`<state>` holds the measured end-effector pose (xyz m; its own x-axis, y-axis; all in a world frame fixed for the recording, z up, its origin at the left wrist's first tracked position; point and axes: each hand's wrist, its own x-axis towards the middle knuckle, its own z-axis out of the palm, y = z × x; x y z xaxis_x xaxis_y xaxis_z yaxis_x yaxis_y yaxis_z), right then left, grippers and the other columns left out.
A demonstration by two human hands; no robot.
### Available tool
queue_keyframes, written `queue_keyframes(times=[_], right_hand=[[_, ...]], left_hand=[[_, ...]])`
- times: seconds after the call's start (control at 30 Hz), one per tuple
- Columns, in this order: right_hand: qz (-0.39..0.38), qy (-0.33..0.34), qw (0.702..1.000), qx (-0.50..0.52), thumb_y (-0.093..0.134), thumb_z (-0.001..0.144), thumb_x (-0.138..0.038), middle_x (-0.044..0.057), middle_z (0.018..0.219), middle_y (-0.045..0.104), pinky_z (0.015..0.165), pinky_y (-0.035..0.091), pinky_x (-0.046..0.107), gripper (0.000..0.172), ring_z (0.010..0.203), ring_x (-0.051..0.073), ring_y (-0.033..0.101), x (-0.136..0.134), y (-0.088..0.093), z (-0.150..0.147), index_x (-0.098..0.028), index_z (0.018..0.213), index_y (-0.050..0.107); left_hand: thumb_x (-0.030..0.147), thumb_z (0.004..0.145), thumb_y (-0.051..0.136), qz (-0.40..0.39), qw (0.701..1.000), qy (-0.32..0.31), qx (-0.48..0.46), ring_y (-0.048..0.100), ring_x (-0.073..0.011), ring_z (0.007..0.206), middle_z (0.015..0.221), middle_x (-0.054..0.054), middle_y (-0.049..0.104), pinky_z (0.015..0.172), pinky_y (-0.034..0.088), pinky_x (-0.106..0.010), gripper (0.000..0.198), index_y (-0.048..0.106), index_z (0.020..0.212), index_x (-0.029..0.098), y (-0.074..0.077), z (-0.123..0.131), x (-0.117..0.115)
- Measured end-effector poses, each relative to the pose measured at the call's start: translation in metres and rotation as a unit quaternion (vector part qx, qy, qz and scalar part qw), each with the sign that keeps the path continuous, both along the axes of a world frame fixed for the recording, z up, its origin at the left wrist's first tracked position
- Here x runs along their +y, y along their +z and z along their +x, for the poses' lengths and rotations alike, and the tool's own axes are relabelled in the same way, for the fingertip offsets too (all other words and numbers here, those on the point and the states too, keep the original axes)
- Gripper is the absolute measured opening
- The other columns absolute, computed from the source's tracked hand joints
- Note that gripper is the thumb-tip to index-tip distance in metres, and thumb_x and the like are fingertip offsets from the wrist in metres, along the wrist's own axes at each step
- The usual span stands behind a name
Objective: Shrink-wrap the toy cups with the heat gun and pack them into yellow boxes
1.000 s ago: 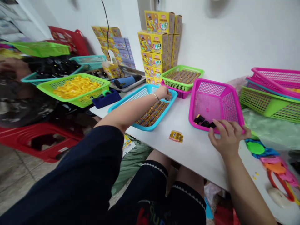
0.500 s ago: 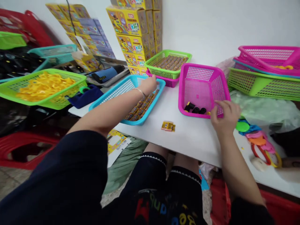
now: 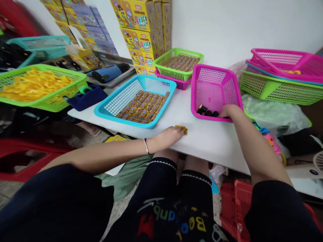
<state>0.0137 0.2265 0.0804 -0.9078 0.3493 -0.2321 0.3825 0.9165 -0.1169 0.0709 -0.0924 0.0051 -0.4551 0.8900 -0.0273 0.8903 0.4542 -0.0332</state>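
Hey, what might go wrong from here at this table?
The blue basket sits near the front edge of the table, so a bump might tip it. The yellow printed piece at the left hand could crease. The right hand, inside the pink basket, might fumble the black pieces.

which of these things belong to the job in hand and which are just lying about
Likely in the job:
yellow printed piece, at the left hand
pink basket with black pieces, right hand inside
light-blue basket, partly filled

Probably lying about:
blue cylinder
fan
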Motion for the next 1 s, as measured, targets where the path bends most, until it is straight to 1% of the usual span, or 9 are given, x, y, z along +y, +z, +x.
queue_keyframes(times=[0.1,0.2,0.27,0.33,0.43,0.57,0.67,0.87,1.0], right_hand=[[0.03,-0.013,0.999,-0.008,0.086,0.061,-0.014,0.013,0.071,0.071,0.078,0.057,0.046,0.014,0.081,0.034,0.072,0.003,0.001,0.01,-0.012,0.071,0.076],[0.042,-0.021,0.99,0.129,0.071,0.082,-0.028,0.016,0.095,0.076,0.09,0.055,0.045,0.025,0.096,0.031,0.071,0.008,0.002,0.028,-0.012,0.1,0.077],[0.022,-0.016,0.954,0.299,0.066,0.086,-0.032,0.015,0.101,0.076,0.094,0.055,0.044,0.031,0.098,0.028,0.07,0.01,-0.001,0.042,-0.014,0.108,0.075],[-0.007,-0.002,0.899,0.438,0.068,0.083,-0.033,0.013,0.097,0.075,0.094,0.055,0.043,0.03,0.095,0.026,0.067,0.009,-0.007,0.053,-0.015,0.105,0.075],[-0.034,0.006,0.851,0.524,0.068,0.081,-0.035,0.012,0.097,0.072,0.088,0.057,0.04,0.029,0.086,0.022,0.063,0.006,-0.017,0.062,-0.017,0.103,0.074],[-0.057,0.003,0.807,0.587,0.067,0.083,-0.041,0.012,0.106,0.069,0.08,0.058,0.038,0.034,0.078,0.017,0.06,0.008,-0.029,0.069,-0.018,0.109,0.072],[-0.08,0.015,0.786,0.613,0.067,0.084,-0.044,0.012,0.107,0.067,0.076,0.059,0.037,0.036,0.078,0.017,0.061,0.013,-0.036,0.074,-0.018,0.108,0.071],[-0.092,0.015,0.785,0.612,0.068,0.085,-0.045,0.01,0.106,0.066,0.077,0.06,0.037,0.035,0.078,0.016,0.063,0.022,-0.046,0.076,-0.018,0.108,0.071],[-0.092,0.016,0.782,0.617,0.068,0.086,-0.047,0.01,0.108,0.066,0.077,0.06,0.036,0.038,0.08,0.017,0.064,0.023,-0.048,0.075,-0.018,0.11,0.071]], left_hand=[[0.002,0.099,0.047,0.01,0.998,-0.029,0.054,0.074,-0.0269,0.107,0.113,-0.021,0.075,0.093,0.059,-0.039,0.025,0.067,0.112,0.005,-0.008,0.001,-0.004],[0.003,0.1,0.045,0.024,0.993,-0.063,0.096,0.073,-0.0272,0.111,0.117,-0.023,0.075,0.096,0.059,-0.04,0.027,0.066,0.118,0.003,-0.015,0.001,-0.007],[0.005,0.101,0.045,0.033,0.991,-0.074,0.107,0.074,-0.0255,0.108,0.116,-0.021,0.075,0.096,0.059,-0.038,0.027,0.066,0.118,0.005,-0.018,0.0,-0.009],[0.006,0.101,0.046,0.043,0.991,-0.071,0.104,0.076,-0.0238,0.102,0.115,-0.019,0.076,0.093,0.06,-0.037,0.026,0.066,0.117,0.006,-0.019,-0.002,-0.011],[0.006,0.102,0.046,0.069,0.992,-0.057,0.089,0.076,-0.0226,0.099,0.114,-0.016,0.077,0.091,0.062,-0.036,0.027,0.064,0.122,0.007,-0.015,-0.002,-0.015],[0.008,0.104,0.044,0.137,0.985,-0.047,0.094,0.074,-0.022,0.114,0.128,-0.017,0.073,0.098,0.061,-0.036,0.031,0.059,0.131,0.009,-0.01,0.003,-0.02],[0.007,0.103,0.042,0.138,0.982,-0.044,0.118,0.076,-0.0234,0.107,0.122,-0.019,0.074,0.092,0.063,-0.037,0.033,0.058,0.132,0.008,-0.011,0.008,-0.021],[0.002,0.1,0.043,0.121,0.99,-0.015,0.069,0.078,-0.0188,0.097,0.116,-0.013,0.076,0.084,0.065,-0.029,0.04,0.052,0.137,0.011,-0.003,0.013,-0.022],[0.004,0.102,0.042,0.198,0.968,-0.076,0.134,0.073,-0.023,0.119,0.13,-0.018,0.072,0.097,0.063,-0.035,0.043,0.047,0.144,0.01,0.005,0.021,-0.021]])
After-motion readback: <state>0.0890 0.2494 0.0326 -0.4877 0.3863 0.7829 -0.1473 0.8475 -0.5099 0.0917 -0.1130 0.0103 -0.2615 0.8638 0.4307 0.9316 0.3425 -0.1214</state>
